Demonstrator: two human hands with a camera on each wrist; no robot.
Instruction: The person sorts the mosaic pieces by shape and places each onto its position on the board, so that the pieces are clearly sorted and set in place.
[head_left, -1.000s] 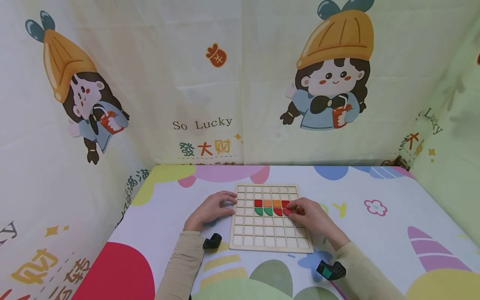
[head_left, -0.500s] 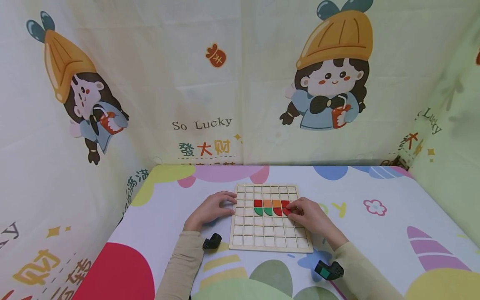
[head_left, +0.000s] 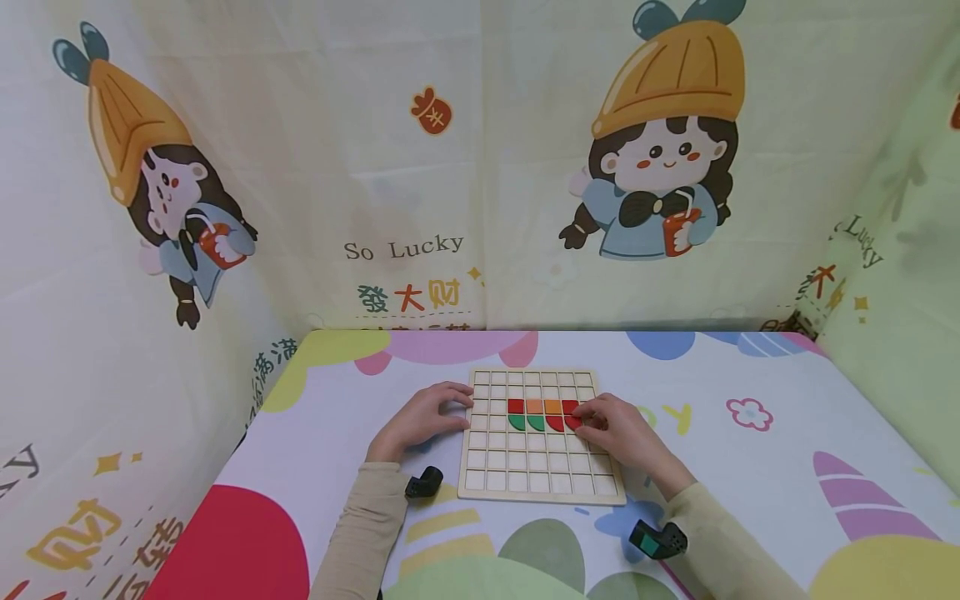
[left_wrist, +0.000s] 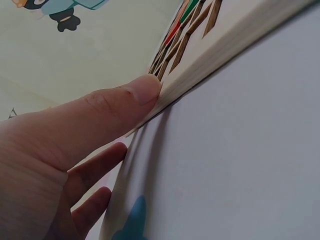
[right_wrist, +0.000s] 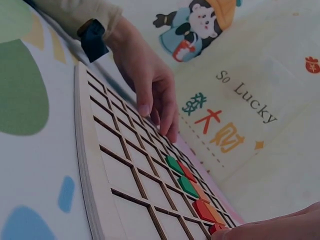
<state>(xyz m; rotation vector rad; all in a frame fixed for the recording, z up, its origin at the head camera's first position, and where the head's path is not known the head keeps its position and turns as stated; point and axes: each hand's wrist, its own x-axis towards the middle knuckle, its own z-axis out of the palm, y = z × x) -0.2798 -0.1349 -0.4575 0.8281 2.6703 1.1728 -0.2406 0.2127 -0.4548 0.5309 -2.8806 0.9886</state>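
Note:
A wooden grid board (head_left: 542, 500) lies flat on the table. On it is a row of square tiles, red (head_left: 516, 407) at both ends and orange (head_left: 543, 407) between. Directly below sit two green quarter-round tiles (head_left: 527, 422) and two red ones. At the right end, my right hand (head_left: 630, 433) has thumb and index finger at the last red quarter-round tile (head_left: 573, 423), partly covering it. The right wrist view shows a fingertip against this tile (right_wrist: 216, 228). My left hand (head_left: 423, 421) rests against the board's left edge, with its thumb (left_wrist: 145, 90) touching the side.
A patterned cloth covers the table (head_left: 375, 392). Printed fabric walls (head_left: 525, 183) stand behind and at both sides. Small dark devices, one on the left wrist (head_left: 425, 482) and one on the right wrist (head_left: 658, 540), ride close above the table.
Both hands and the board hold nearly the same places. The last red quarter-round tile appears to sit slightly differently under my right fingertips; otherwise I see no movement.

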